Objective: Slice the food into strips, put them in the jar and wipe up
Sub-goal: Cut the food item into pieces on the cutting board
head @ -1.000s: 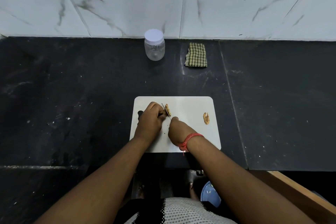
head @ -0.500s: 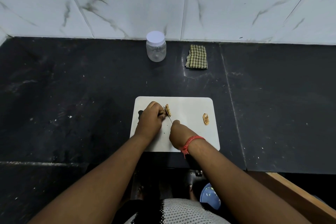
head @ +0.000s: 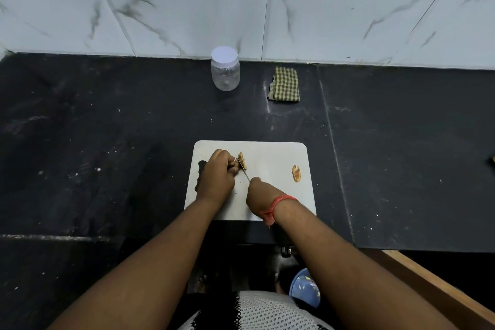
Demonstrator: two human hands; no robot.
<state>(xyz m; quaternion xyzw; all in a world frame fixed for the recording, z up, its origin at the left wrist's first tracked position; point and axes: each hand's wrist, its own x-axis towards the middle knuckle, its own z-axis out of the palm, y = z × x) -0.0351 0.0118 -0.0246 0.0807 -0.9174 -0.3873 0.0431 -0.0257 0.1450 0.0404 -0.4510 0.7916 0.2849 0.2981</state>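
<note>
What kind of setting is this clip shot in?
Most likely a home kitchen counter: a dark stone worktop against marble-look wall tiles, with a white cutting board, a lidded jar and a checked cloth.

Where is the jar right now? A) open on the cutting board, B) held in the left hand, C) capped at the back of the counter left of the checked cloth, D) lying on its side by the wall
C: the jar stands upright with its white lid on, by the wall, left of the checked cloth and apart from the cutting board.
</note>
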